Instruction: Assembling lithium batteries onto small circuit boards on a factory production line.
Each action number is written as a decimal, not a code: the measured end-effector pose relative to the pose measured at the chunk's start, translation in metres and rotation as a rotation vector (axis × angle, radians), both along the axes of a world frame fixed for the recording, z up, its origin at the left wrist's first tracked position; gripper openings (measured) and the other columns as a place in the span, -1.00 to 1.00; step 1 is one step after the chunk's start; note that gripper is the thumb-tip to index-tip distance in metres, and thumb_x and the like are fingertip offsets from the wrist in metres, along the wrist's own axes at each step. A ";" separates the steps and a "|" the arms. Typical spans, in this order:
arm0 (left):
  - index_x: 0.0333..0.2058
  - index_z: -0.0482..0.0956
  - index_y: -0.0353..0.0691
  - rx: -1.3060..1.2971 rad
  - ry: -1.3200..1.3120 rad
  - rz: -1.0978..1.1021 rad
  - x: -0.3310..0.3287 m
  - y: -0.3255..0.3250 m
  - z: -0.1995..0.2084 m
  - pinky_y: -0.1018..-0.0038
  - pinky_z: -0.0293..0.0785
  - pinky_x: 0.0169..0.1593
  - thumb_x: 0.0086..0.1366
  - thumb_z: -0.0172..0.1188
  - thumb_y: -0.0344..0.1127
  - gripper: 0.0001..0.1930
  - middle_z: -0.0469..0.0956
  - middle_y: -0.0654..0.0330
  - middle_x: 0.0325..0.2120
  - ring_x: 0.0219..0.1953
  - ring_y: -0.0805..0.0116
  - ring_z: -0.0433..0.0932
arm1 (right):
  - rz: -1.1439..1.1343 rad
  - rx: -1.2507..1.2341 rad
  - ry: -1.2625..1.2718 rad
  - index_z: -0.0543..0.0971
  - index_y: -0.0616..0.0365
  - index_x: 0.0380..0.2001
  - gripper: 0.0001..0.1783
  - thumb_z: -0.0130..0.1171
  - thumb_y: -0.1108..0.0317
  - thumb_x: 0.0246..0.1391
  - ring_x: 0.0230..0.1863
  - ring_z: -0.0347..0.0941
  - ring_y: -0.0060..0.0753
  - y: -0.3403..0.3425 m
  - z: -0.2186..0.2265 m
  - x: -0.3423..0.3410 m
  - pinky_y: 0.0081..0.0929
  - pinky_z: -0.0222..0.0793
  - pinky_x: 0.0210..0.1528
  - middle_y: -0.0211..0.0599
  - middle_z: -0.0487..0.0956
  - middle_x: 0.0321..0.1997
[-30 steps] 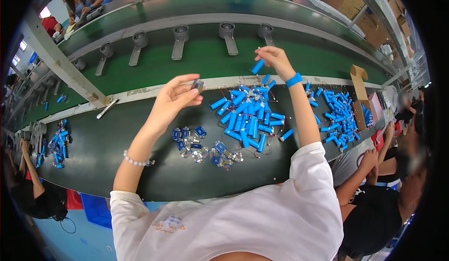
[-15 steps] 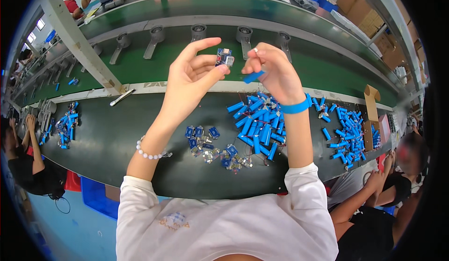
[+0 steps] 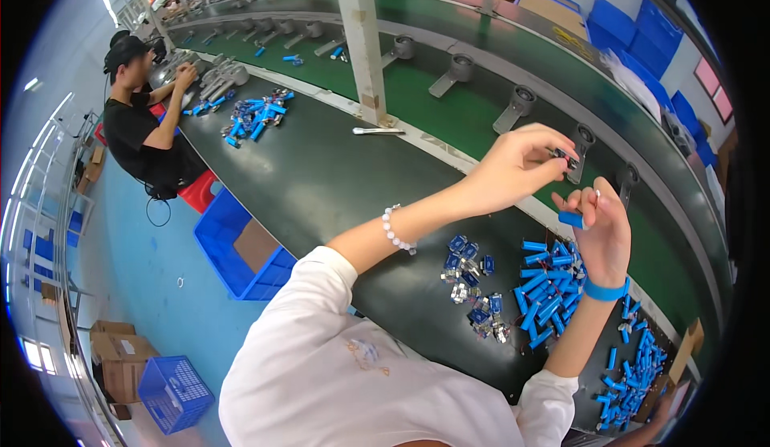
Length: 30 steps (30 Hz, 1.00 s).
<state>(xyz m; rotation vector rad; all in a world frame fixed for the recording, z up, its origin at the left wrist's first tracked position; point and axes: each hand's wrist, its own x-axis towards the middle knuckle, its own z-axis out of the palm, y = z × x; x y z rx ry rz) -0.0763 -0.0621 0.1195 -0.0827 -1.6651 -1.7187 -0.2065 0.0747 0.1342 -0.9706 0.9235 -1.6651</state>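
My left hand [image 3: 513,170] pinches a small circuit board [image 3: 566,158] between thumb and fingertips above the edge of the green belt. Close beside it, my right hand [image 3: 603,246] is raised with its fingers curled round a blue cylindrical battery cell [image 3: 571,219]. A tiny white piece [image 3: 597,194] shows at its fingertips; whether it is the cell's connector I cannot tell. Under my right hand lies a heap of blue cells [image 3: 549,291] with thin dark and red wires. To the left of that heap are loose blue circuit boards [image 3: 473,275] with metal sockets.
Grey round-headed parts with handles [image 3: 459,70] stand along the green belt [image 3: 489,94]. A white post [image 3: 359,38] rises beside a slim silver tool [image 3: 378,131]. At left, a co-worker [image 3: 136,118] sits near another cell pile [image 3: 257,114]. A blue crate [image 3: 241,246] stands below the table.
The view has swung left, so my hands and the piles appear further right. Both hands keep their hold. The board has turned and now shows darker and more edge-on.
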 end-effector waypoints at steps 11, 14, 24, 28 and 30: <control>-0.13 0.50 -0.38 -0.081 -0.160 0.131 0.016 0.012 0.018 0.61 0.50 -0.23 0.21 0.18 -0.47 -0.76 0.58 0.18 -0.34 -0.32 0.49 0.57 | -0.395 -0.132 0.345 0.38 0.16 -0.55 -0.85 0.09 0.48 0.06 -0.68 0.27 -0.69 -0.002 0.007 0.025 -0.61 0.36 -0.32 -0.49 0.33 -0.64; -0.08 0.53 -0.29 -0.059 -0.111 0.158 0.015 0.016 0.017 0.62 0.50 -0.25 0.23 0.18 -0.45 -0.73 0.57 0.25 -0.37 -0.33 0.52 0.57 | -0.497 -0.124 0.410 0.45 0.21 -0.51 -0.91 0.15 0.54 0.02 -0.64 0.28 -0.77 0.003 0.009 0.031 -0.74 0.19 -0.57 -0.46 0.44 -0.58; 0.19 0.25 -0.31 -0.177 -0.146 0.020 0.013 0.030 0.012 0.43 0.45 0.03 0.33 -0.01 -0.49 -0.55 0.45 0.13 -0.12 -0.06 0.39 0.47 | -0.652 -0.168 0.646 0.51 0.30 -0.55 -0.94 0.20 0.58 -0.09 -0.44 0.36 -0.73 0.001 0.001 0.029 -0.70 0.28 -0.36 -0.46 0.50 -0.52; 0.18 0.28 -0.25 -0.148 -0.124 0.089 0.010 0.032 0.008 0.50 0.48 -0.05 0.26 0.05 -0.55 -0.51 0.47 0.15 -0.18 -0.17 0.44 0.51 | -0.635 -0.174 0.589 0.50 0.30 -0.58 -0.92 0.19 0.56 -0.08 -0.43 0.34 -0.74 -0.001 0.001 0.024 -0.69 0.27 -0.34 -0.45 0.49 -0.53; 0.18 0.28 -0.27 -0.109 -0.119 0.131 0.010 0.034 0.009 0.50 0.47 -0.05 0.25 0.07 -0.55 -0.51 0.52 0.13 -0.18 -0.18 0.43 0.53 | -0.656 -0.151 0.621 0.49 0.30 -0.58 -0.92 0.19 0.56 -0.09 -0.44 0.32 -0.75 -0.001 -0.001 0.024 -0.70 0.25 -0.36 -0.45 0.48 -0.54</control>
